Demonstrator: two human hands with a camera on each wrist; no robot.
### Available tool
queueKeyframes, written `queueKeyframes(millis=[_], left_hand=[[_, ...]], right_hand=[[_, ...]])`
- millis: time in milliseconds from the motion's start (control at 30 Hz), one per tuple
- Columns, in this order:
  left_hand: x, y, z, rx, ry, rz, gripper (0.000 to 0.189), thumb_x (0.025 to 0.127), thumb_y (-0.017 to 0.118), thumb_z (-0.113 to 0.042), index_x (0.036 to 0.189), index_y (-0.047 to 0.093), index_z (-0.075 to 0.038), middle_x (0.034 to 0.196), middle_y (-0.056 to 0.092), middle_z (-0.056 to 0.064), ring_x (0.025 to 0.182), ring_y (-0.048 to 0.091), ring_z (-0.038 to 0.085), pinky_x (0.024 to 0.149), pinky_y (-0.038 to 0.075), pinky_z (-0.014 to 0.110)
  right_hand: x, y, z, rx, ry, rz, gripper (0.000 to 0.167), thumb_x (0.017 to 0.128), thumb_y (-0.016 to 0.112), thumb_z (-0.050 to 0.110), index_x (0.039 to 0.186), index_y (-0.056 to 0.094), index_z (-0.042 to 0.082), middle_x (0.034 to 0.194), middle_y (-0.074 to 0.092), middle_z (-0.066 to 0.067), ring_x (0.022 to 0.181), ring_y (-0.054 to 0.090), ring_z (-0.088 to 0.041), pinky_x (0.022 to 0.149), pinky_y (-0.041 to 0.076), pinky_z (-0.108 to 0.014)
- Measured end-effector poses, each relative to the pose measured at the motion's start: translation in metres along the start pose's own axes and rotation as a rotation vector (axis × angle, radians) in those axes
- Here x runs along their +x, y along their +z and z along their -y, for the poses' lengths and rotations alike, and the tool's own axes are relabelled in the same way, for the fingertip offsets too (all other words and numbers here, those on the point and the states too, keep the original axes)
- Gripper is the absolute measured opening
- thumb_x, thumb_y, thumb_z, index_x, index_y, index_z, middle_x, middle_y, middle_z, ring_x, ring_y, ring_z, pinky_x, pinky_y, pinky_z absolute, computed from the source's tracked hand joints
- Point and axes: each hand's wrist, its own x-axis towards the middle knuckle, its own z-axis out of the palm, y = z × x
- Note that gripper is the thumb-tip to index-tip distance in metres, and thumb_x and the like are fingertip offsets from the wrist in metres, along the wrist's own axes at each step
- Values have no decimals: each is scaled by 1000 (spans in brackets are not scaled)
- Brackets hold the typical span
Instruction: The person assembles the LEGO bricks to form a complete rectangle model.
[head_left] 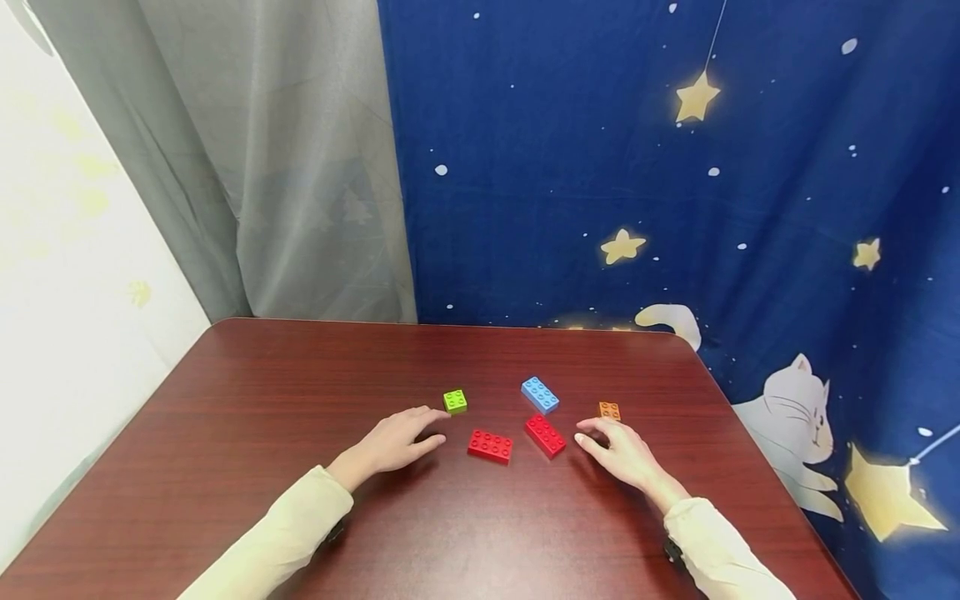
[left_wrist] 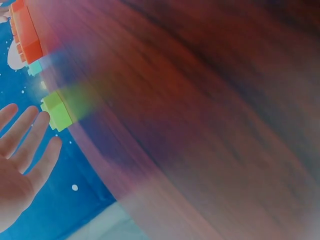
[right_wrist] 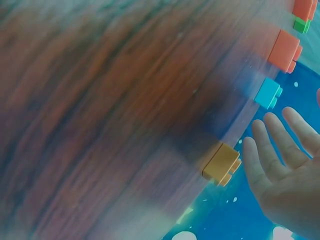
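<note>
Several toy building bricks lie on the table. My left hand (head_left: pixel 397 440) is nearest the small green brick (head_left: pixel 454 402), its fingertips close to the brick's near side. In the left wrist view that hand's fingers are extended and hold nothing. A red brick (head_left: pixel 491 446) lies just right of the left hand. Another red brick (head_left: pixel 545 436) sits between the hands, with a blue brick (head_left: pixel 540 395) behind it. My right hand (head_left: pixel 621 452) hovers just in front of the small orange brick (head_left: pixel 610 411), partly covering it; the right wrist view shows its fingers extended and holding nothing.
The dark reddish wooden table (head_left: pixel 187 467) has rounded far corners. Behind it hang a grey curtain (head_left: pixel 322 167) and a blue curtain (head_left: pixel 525 167) with stars and a white cat. A pale wall or cloth (head_left: pixel 75 250) stands along the left.
</note>
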Motion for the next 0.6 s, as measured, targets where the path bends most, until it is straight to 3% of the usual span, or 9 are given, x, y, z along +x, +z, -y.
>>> queueKeyframes(millis=[200,600], left_hand=[[6,5,-1,-14,-5,8,36,87,55,-26,119,53,-10,109,56,3,100,51,16,84,40,39],[16,12,-4,-80,-49,110,41,87,54,-25,124,47,-8,114,53,9,94,54,19,82,40,40]], right_hand=[[4,4,2,-1,1,0,30,80,64,28,104,64,10,96,61,1,86,56,-16,77,43,-40],[9,9,4,-13,25,29,31,79,65,32,103,63,13,90,59,6,82,56,-13,73,43,-38]])
